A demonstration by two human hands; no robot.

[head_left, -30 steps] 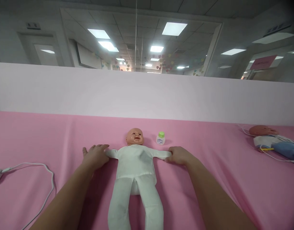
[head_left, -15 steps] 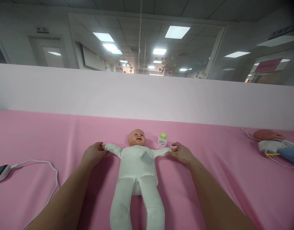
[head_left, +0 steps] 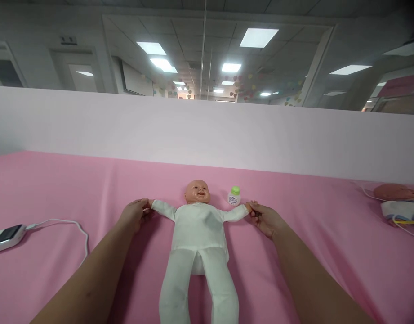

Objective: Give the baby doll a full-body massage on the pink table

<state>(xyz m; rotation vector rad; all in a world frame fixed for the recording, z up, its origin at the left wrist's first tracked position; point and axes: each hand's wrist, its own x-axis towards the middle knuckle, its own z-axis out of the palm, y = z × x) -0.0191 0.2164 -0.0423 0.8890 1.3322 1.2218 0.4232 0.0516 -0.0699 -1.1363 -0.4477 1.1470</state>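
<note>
The fingers of the bare left hand [head_left: 135, 213] are closed around one small hand of a baby doll [head_left: 200, 225], near the white cuff; just how each finger sits there cannot be made out. The fingers of the bare right hand [head_left: 265, 219] are bent and pinch the doll's other hand at the end of its sleeve, the palm side partly showing. Between the two hands the doll, with a smooth, tan, glossy head and a long-sleeved white cloth top and white trousers, lies on its back, arms spread out to both sides, head away from the wearer, legs apart and cut off by the lower edge of the view.

Just beside its head, near the right hand, is a small rounded whitish bottle [head_left: 234, 198] with a bright green cap and a printed label. All this rests on a smooth pink sheet [head_left: 328, 207].

Farther left lies a white handheld device [head_left: 7, 239] with a dark screen, a thin white cable [head_left: 68, 221] running from it. At the far right a second doll [head_left: 397, 192] in white and blue lies partly out of view. Behind runs a low white wall [head_left: 207, 135], with glass above it.
</note>
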